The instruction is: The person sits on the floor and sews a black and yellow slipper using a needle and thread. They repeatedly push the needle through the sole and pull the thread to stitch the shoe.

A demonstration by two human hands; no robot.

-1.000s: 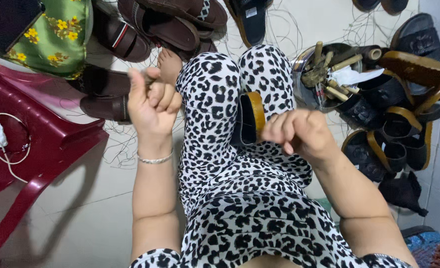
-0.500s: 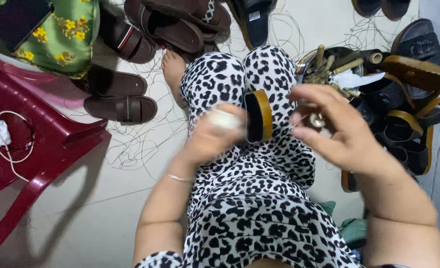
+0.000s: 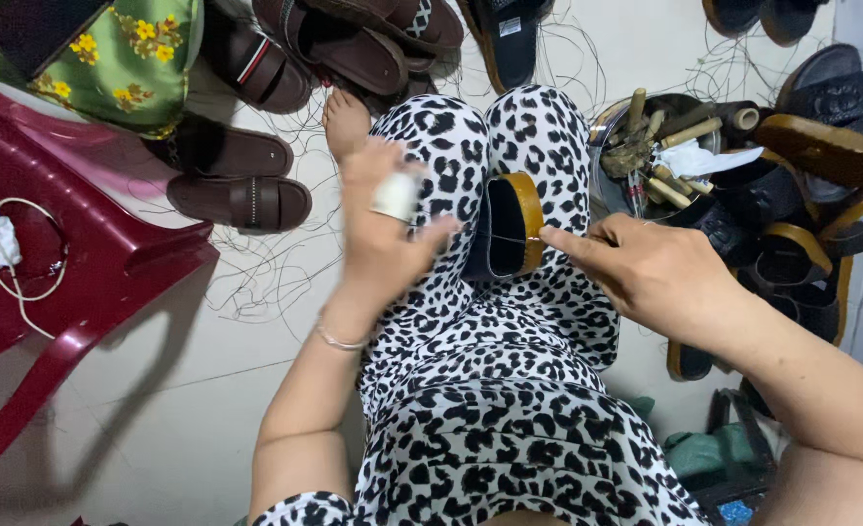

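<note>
Resting between the knees at the middle of the frame, a sandal (image 3: 506, 226) with a tan sole is standing on its edge. The right hand (image 3: 651, 273) is touching that sole with its pointing fingertip, other fingers curled, while the left hand (image 3: 381, 234), blurred, is hovering just left, fingers loosely together, one wrapped in white tape (image 3: 395, 195).

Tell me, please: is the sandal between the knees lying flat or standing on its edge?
On its edge. The sandal stands wedged between the knees, its tan sole rim facing up, and the right hand touches that rim.
</note>
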